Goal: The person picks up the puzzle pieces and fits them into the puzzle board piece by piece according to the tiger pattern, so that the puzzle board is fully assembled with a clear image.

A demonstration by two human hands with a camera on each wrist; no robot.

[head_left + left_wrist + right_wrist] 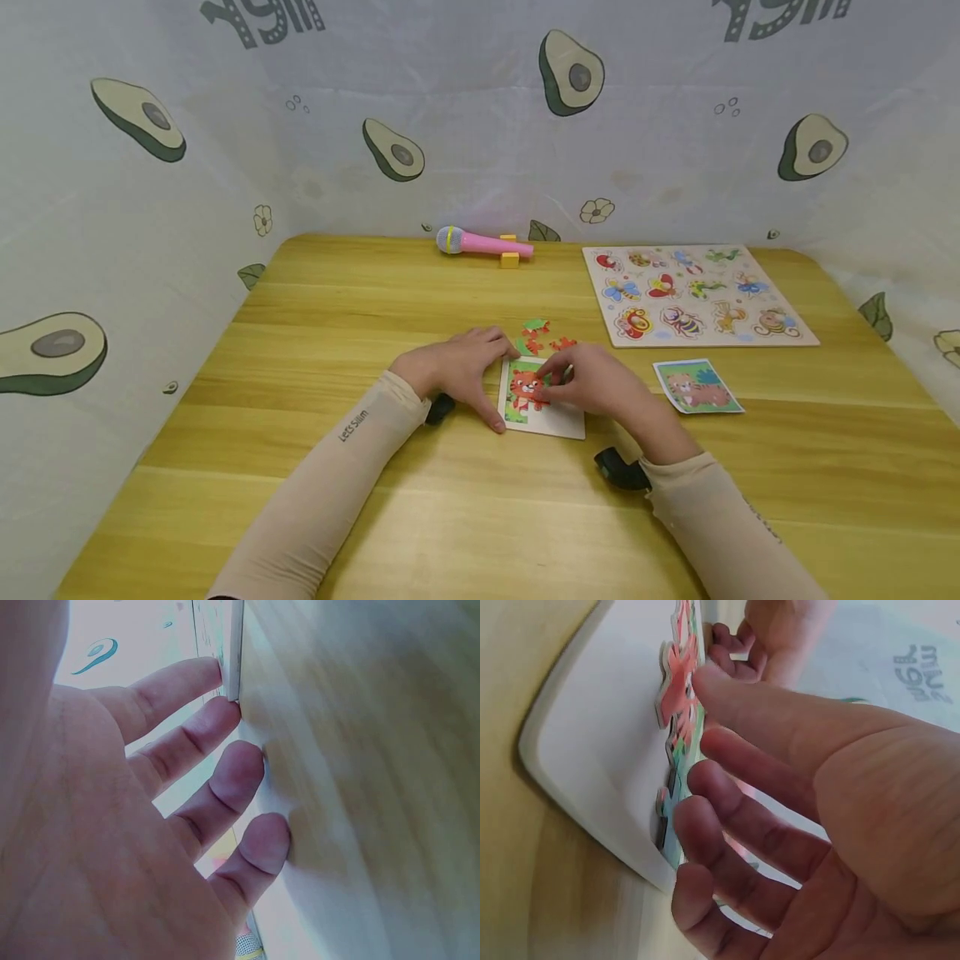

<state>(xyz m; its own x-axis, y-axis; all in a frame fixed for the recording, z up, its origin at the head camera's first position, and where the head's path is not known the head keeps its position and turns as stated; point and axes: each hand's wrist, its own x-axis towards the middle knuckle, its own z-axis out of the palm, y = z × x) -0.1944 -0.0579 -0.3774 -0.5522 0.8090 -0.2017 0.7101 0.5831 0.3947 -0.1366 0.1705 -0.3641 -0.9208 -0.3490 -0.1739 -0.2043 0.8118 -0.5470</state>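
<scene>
A small puzzle board [551, 423] lies on the table, its left part covered by pieces forming an orange tiger on green. My left hand [468, 367] spans the board's left side, thumb by the near corner and fingers by the far one. Its fingers are spread, and in the left wrist view some fingertips [229, 712] touch the board's edge. My right hand [592, 381] is over the board and pinches a red-orange puzzle piece [676, 688] between thumb and index finger. That piece sits slightly raised in the right wrist view. The remaining right fingers are loosely bent.
Loose puzzle pieces [531, 343] lie just beyond the board. A tiger picture card [697, 386] lies to the right, and behind it a wooden insect puzzle [705, 296]. A pink toy microphone [487, 243] rests with yellow blocks [510, 261] at the table's back edge.
</scene>
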